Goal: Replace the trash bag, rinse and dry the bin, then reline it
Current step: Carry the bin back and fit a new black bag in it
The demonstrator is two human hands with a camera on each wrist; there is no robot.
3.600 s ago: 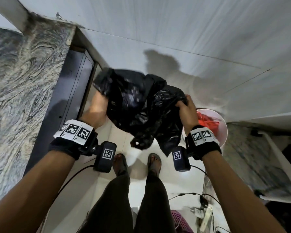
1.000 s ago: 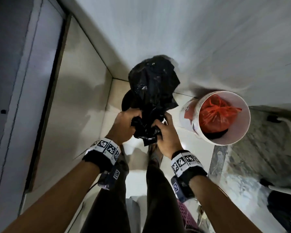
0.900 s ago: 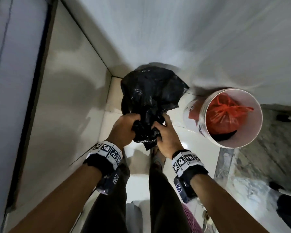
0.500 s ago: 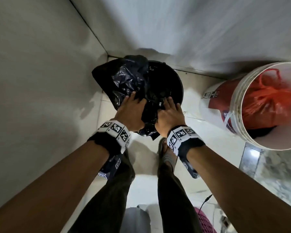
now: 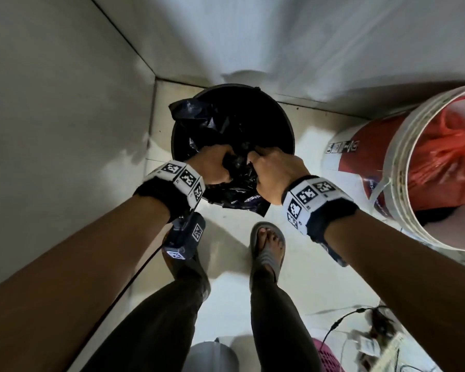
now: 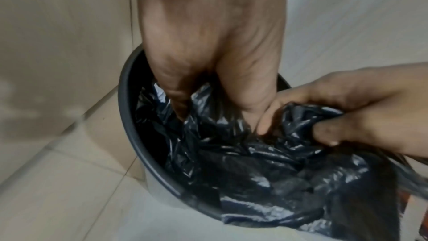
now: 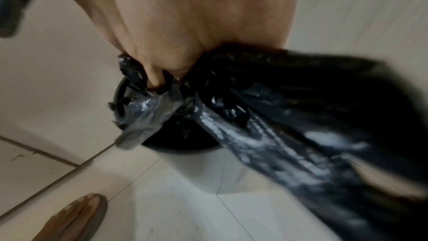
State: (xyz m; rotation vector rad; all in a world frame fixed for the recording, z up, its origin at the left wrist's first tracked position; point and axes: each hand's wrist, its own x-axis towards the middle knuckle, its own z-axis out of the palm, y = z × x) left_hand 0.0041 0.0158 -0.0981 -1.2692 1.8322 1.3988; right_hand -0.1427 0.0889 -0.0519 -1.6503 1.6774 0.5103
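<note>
A round dark bin (image 5: pixel 269 114) stands on the floor in the corner of two walls. A crumpled black trash bag (image 5: pixel 234 194) sits partly inside it, and one fold hangs over the near rim. My left hand (image 5: pixel 224 161) grips the bag at the bin's mouth, fingers curled down into the plastic (image 6: pixel 231 153). Just to its right, my right hand (image 5: pixel 255 157) pinches a bunched fold. In the left wrist view the bin's rim (image 6: pixel 129 125) curves round the left hand (image 6: pixel 197 89) and the right hand (image 6: pixel 336 116). The right wrist view is blurred: right hand (image 7: pixel 166 69), bag (image 7: pixel 289 125), bin's pale outer wall (image 7: pixel 208 168).
A white and red bucket (image 5: pixel 360 167) holding an orange bag (image 5: pixel 446 157) stands close on the right. My sandalled feet (image 5: pixel 266 248) are just before the bin. Cables (image 5: pixel 341 323) and a pink basket (image 5: pixel 328 358) lie at lower right. Walls close off left and back.
Both hands have gone from chest height down to the bin, taking the black bag with them. Half a second ago it bulged over the left rim; now more sits inside.
</note>
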